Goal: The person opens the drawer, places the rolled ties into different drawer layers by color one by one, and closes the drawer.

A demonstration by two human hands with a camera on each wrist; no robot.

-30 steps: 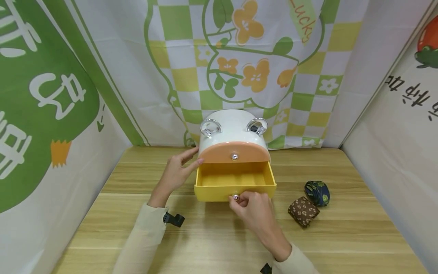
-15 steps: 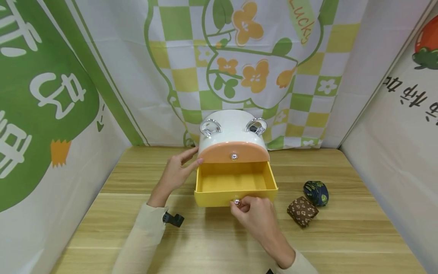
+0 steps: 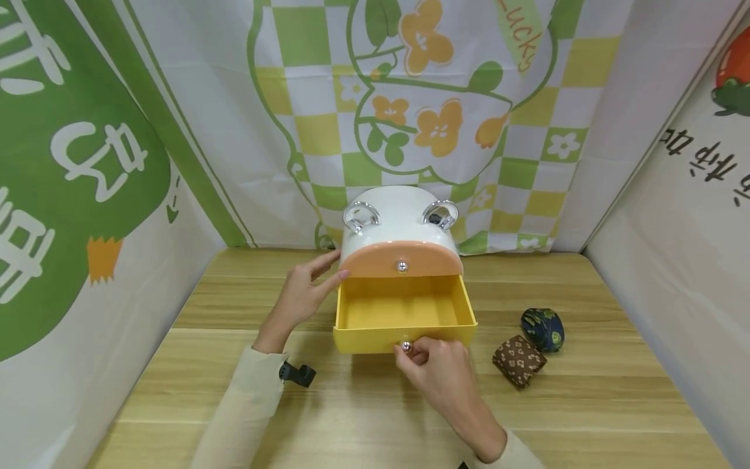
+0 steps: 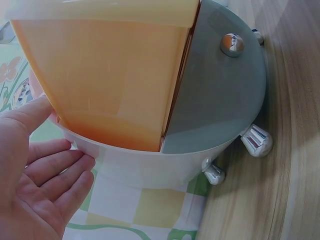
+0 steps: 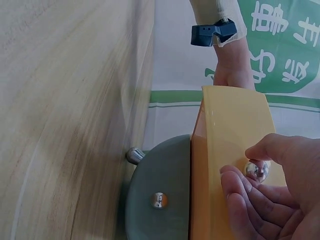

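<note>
A rounded white drawer box (image 3: 404, 205) stands against the back cloth, with two silver rings on top. Its yellow drawer (image 3: 363, 341) is pulled out, and nothing lies inside. My right hand (image 3: 445, 374) pinches the silver knob (image 3: 407, 346) on that drawer's front between thumb and fingers. At the box's left side, my left hand (image 3: 299, 293) rests with its fingers extended, the thumb at the edge of the orange upper drawer (image 3: 375, 259). In the left wrist view a grey-green lower drawer (image 4: 215, 95) sits closed below the yellow one.
To the right on the wooden table (image 3: 586, 404) lie a brown flowered cloth bundle (image 3: 519, 361) and a dark blue patterned one (image 3: 543, 329), touching. Printed cloth walls rise at the back and both sides. Short silver feet (image 4: 257, 141) hold the box up.
The yellow drawer has come a little farther out toward me, with my right hand on its knob. During the last half second it hardly moves. My left hand stays in place.
</note>
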